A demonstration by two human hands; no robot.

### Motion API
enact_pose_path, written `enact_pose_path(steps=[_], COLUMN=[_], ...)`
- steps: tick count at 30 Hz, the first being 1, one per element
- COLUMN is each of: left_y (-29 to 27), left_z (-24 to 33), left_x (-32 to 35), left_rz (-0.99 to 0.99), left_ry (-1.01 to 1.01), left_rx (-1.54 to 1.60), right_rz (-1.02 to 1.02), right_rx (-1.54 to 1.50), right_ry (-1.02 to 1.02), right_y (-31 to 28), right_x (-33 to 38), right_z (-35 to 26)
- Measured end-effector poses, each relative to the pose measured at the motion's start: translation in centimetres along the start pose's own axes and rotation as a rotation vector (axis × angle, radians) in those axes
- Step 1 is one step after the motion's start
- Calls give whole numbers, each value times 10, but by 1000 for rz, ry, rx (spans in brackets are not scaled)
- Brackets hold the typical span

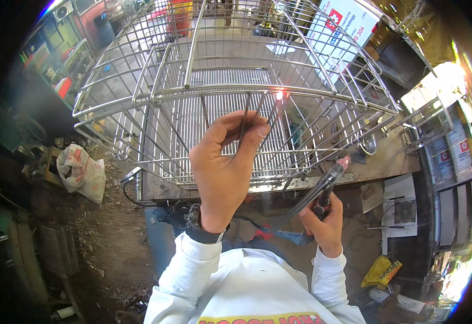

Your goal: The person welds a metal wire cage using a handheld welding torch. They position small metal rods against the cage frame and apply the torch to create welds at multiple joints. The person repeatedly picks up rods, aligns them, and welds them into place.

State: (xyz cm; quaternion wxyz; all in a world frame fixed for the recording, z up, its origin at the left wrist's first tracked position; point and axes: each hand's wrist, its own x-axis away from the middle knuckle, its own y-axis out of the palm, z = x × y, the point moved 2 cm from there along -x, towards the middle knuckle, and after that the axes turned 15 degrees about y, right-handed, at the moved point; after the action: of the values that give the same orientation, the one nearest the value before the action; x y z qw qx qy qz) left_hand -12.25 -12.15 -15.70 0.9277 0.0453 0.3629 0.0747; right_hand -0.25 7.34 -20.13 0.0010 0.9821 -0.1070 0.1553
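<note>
A large wire cage (236,92) of shiny metal rods stands in front of me, its barred floor (219,110) showing inside. My left hand (222,159), a dark watch on its wrist, reaches to the cage's near side. Its thumb and fingers pinch a thin metal rod (263,105) below the horizontal bar. Just right of those fingertips, a spot (279,95) on that bar glows bright orange-white. Lower right, my right hand (325,224) is closed round the handle of a welding torch (330,175). The torch's pinkish nozzle points up, apart from the glowing spot.
The cage rests on a worn workbench (354,175). A white plastic bag (82,173) sits on rubble at left. A yellow bag (380,272) lies at lower right. Behind the cage are a red container (180,19) and a white printed sheet (344,24). A cable (128,194) loops by the bench's left end.
</note>
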Motion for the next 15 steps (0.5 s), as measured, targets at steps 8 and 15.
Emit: enact_pose_path(steps=[8,15], left_y=[-11,-14], left_z=[-7,-3], left_x=[4,0], left_rz=[-92,-109], left_ry=[138,76], left_rx=[-117,-154], right_rz=[205,340], right_rx=[-239,-336], right_ry=[241,40], right_y=[-33,-29], right_x=[23,35], right_z=[38,3])
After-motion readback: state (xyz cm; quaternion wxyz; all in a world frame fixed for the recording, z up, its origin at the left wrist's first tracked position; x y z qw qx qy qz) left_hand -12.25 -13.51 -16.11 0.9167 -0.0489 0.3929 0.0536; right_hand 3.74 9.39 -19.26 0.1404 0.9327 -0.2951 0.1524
